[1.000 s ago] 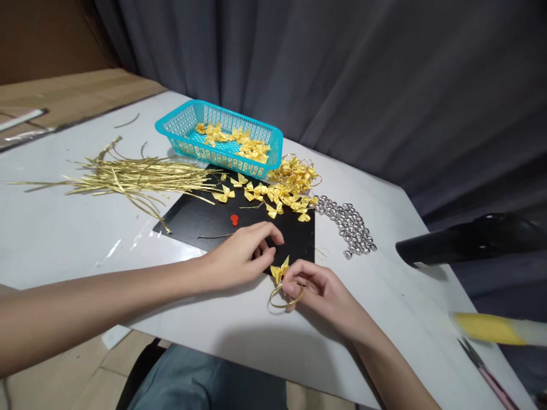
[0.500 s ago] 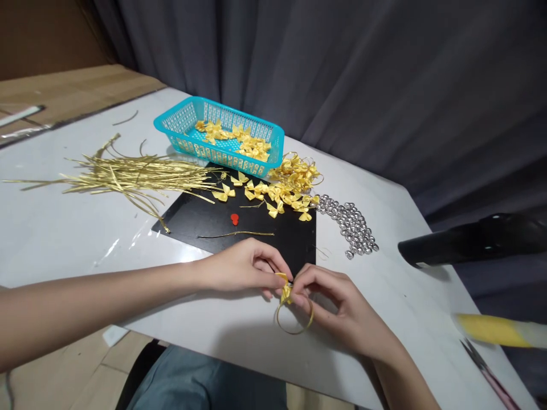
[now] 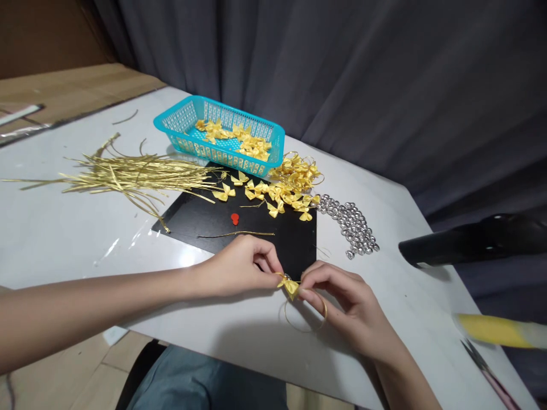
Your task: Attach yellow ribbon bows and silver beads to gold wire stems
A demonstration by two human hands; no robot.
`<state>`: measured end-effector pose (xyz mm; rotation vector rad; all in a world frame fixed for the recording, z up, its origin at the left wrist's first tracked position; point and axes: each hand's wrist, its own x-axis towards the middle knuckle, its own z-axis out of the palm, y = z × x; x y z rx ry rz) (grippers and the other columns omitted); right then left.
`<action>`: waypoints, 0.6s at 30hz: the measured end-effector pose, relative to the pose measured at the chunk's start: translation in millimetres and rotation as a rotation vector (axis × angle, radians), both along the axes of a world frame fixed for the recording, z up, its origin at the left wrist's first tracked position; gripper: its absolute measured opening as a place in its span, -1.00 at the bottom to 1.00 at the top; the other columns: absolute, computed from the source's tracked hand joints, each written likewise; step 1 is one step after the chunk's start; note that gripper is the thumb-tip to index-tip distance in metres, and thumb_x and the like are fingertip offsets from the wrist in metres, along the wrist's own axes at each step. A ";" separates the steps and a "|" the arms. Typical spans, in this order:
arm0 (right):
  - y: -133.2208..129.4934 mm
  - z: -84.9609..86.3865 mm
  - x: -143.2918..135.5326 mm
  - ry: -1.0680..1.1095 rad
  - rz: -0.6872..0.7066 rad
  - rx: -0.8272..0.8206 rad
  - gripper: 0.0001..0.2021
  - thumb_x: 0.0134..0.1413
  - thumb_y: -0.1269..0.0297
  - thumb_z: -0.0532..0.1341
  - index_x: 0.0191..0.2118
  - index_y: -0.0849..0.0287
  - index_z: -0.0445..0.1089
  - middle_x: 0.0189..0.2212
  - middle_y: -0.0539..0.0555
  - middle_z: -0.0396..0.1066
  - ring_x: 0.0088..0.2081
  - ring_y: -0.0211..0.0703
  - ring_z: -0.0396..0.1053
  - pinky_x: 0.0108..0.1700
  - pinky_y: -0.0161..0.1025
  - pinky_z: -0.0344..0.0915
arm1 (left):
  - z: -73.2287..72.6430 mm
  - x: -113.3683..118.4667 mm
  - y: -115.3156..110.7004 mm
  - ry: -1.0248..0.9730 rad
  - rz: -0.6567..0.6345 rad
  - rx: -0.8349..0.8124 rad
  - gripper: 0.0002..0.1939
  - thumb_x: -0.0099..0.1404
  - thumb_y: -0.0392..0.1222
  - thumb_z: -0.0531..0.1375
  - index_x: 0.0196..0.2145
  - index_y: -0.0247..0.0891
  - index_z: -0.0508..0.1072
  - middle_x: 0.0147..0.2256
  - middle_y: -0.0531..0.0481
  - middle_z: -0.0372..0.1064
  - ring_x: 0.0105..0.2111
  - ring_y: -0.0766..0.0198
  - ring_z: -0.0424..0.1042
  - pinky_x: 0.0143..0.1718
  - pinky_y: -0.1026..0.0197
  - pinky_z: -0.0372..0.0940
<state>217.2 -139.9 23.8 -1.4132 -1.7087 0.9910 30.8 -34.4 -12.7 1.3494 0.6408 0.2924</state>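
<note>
Your two hands meet close to the near edge of the worktop (image 3: 397, 310), just in front of the black mat's (image 3: 294, 245) near right corner. Your left hand (image 3: 243, 267) has its thumb and fingertips pinched together at the left side of a yellow bow (image 3: 291, 288); your right hand (image 3: 344, 299) pinches its right side, thumb against forefinger. Below the bow, a thin gold loop (image 3: 325, 312) hangs toward the worktop's near edge, passing by your right thumb. On the mat in front of your left hand lie a single gold cord (image 3: 235, 233) and a small red piece (image 3: 235, 218), with loose yellow bows (image 3: 276, 209) along the mat's far edge. The blue basket (image 3: 273, 162), with more bows inside, overlaps that edge. Silver beads (image 3: 356, 228) spread beyond the mat's right edge.
</note>
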 end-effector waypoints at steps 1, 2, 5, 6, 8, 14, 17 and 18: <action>-0.3 -0.3 -0.2 0.011 -0.001 0.008 -0.92 0.23 0.32 0.22 -0.31 0.11 0.44 -0.38 0.05 0.44 -0.34 -0.21 0.40 -0.29 -0.31 0.30 | 0.4 0.0 0.0 0.002 -0.004 0.004 -0.90 0.07 -0.31 0.30 -0.50 -0.33 0.43 -0.55 0.10 0.39 -0.53 0.43 0.36 -0.53 0.42 0.18; -0.6 -0.6 -0.3 0.022 -0.003 0.013 -0.92 0.23 0.31 0.22 -0.31 0.11 0.44 -0.38 0.05 0.44 -0.34 -0.20 0.40 -0.30 -0.30 0.31 | 0.9 -0.1 0.1 0.003 -0.004 0.013 -0.91 0.07 -0.33 0.30 -0.49 -0.33 0.43 -0.55 0.10 0.39 -0.53 0.43 0.36 -0.52 0.42 0.19; -0.8 -1.9 -0.1 0.046 -0.018 0.010 -0.91 0.23 0.29 0.23 -0.31 0.12 0.45 -0.39 0.06 0.44 -0.35 -0.18 0.41 -0.30 -0.28 0.32 | 2.3 -1.3 0.3 -0.009 -0.027 0.082 -0.92 0.11 -0.34 0.27 -0.38 -0.36 0.49 -0.51 0.07 0.40 -0.48 0.40 0.39 -0.46 0.40 0.24; -0.5 -2.3 0.1 0.052 -0.028 0.007 -0.91 0.22 0.28 0.23 -0.31 0.12 0.46 -0.40 0.06 0.44 -0.35 -0.18 0.40 -0.31 -0.28 0.32 | 2.5 -2.1 0.4 -0.019 -0.047 0.128 -0.88 0.14 -0.33 0.26 -0.32 -0.37 0.52 -0.47 0.04 0.43 -0.45 0.39 0.40 -0.43 0.39 0.26; 0.4 -3.1 0.5 0.063 -0.053 0.002 -0.91 0.21 0.27 0.24 -0.31 0.12 0.46 -0.40 0.07 0.44 -0.35 -0.17 0.40 -0.32 -0.28 0.31 | 2.5 -3.6 0.4 -0.041 -0.092 0.240 -0.81 0.19 -0.32 0.23 -0.22 -0.35 0.57 -0.37 -0.02 0.46 -0.39 0.36 0.42 -0.39 0.37 0.28; 2.8 -5.7 0.8 0.084 -0.134 0.019 -0.94 0.20 0.29 0.26 -0.31 0.11 0.44 -0.39 0.05 0.42 -0.36 -0.20 0.38 -0.33 -0.30 0.33 | 1.6 -3.9 -0.7 -0.019 -0.067 0.299 -0.84 0.23 -0.27 0.20 -0.27 -0.34 0.57 -0.39 -0.02 0.49 -0.40 0.34 0.43 -0.40 0.37 0.27; 2.3 -6.5 0.6 0.072 -0.174 0.068 -0.95 0.19 0.31 0.26 -0.31 0.11 0.44 -0.38 0.07 0.41 -0.34 -0.18 0.39 -0.32 -0.28 0.35 | 2.2 -2.2 -1.9 -0.003 -0.020 0.170 -0.86 0.22 -0.20 0.24 -0.37 -0.35 0.53 -0.44 -0.02 0.50 -0.43 0.33 0.44 -0.42 0.35 0.27; 2.1 -6.7 0.5 0.066 -0.180 0.089 -0.96 0.19 0.32 0.26 -0.31 0.11 0.43 -0.37 0.07 0.42 -0.32 -0.17 0.39 -0.31 -0.27 0.35 | 2.5 -1.7 -2.4 -0.002 -0.006 0.123 -0.86 0.20 -0.19 0.26 -0.39 -0.35 0.51 -0.45 -0.01 0.49 -0.44 0.33 0.44 -0.44 0.35 0.26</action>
